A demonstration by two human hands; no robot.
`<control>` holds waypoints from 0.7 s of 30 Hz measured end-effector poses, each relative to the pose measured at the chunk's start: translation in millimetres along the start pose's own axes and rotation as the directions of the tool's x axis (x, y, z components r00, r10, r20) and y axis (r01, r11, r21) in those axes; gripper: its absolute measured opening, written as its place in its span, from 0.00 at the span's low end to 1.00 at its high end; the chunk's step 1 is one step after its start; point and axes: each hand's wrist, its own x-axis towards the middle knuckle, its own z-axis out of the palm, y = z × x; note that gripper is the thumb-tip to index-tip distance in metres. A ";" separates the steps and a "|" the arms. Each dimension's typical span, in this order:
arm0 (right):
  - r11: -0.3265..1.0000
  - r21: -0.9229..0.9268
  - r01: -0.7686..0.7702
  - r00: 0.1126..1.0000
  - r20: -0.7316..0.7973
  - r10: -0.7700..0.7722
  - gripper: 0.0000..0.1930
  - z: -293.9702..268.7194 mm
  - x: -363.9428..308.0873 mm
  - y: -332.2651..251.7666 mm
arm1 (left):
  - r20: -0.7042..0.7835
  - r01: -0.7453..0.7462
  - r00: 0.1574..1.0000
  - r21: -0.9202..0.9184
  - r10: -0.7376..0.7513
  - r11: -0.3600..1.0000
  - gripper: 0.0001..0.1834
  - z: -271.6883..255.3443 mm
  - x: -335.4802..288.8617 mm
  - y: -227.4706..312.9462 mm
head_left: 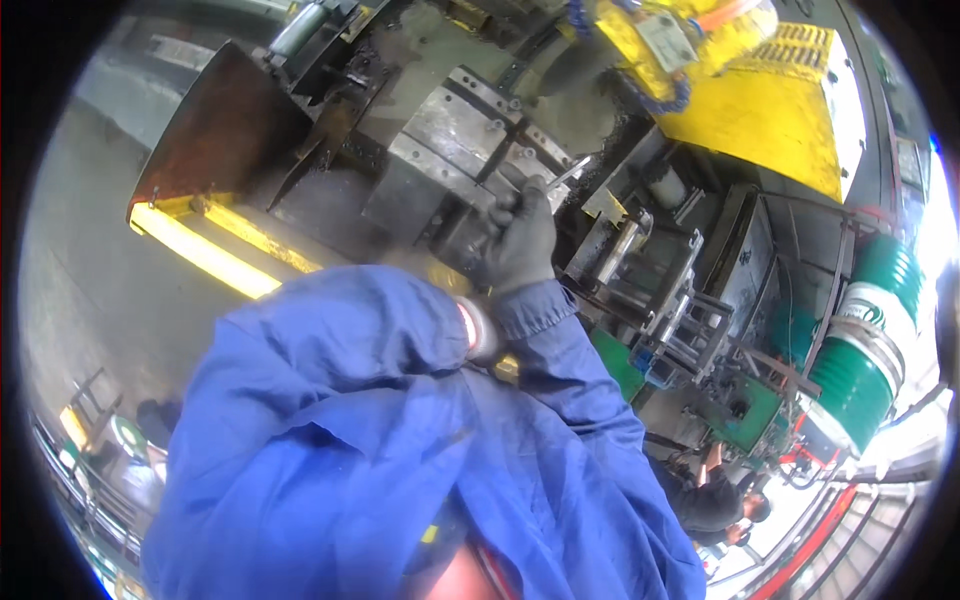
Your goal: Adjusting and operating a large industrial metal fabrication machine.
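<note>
My right hand (pixel 522 240), in a dark grey work glove, reaches forward over a steel die block (pixel 445 125) made of bolted plates. Its fingers are closed at the near right edge of the block. From between the thumb and forefinger a slim shiny metal rod (pixel 570 172) sticks out to the upper right; what kind of tool it is does not show. My left arm is bent across my chest. Of my left hand (pixel 482 332) only a pale glove cuff with a red stripe shows beside my right forearm, and its fingers are hidden.
A yellow machine housing (pixel 760 120) stands at the upper right. Below it is a metal frame with rollers (pixel 640 270). Green drums (pixel 860 350) stand far right. To the left are a rusty brown plate (pixel 220 130) and a yellow bar (pixel 205 250). A co-worker (pixel 710 500) is at lower right.
</note>
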 end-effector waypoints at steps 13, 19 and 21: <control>0.349 -0.929 0.124 0.970 0.039 -0.240 0.17 -90.1 -6.2 -155.0 | 0.365 0.101 0.928 -0.047 -0.077 0.994 0.13 -89.0 -6.2 20.4; 0.015 -0.965 0.260 0.942 0.251 -0.222 0.16 -114.7 13.4 -169.2 | 0.336 0.119 0.937 -0.047 -0.097 0.992 0.14 -76.6 -3.4 18.5; 0.043 -0.958 0.283 0.939 0.268 -0.214 0.16 -115.0 19.6 -171.5 | 0.333 0.121 0.938 -0.046 -0.099 0.992 0.14 -76.8 -3.7 18.5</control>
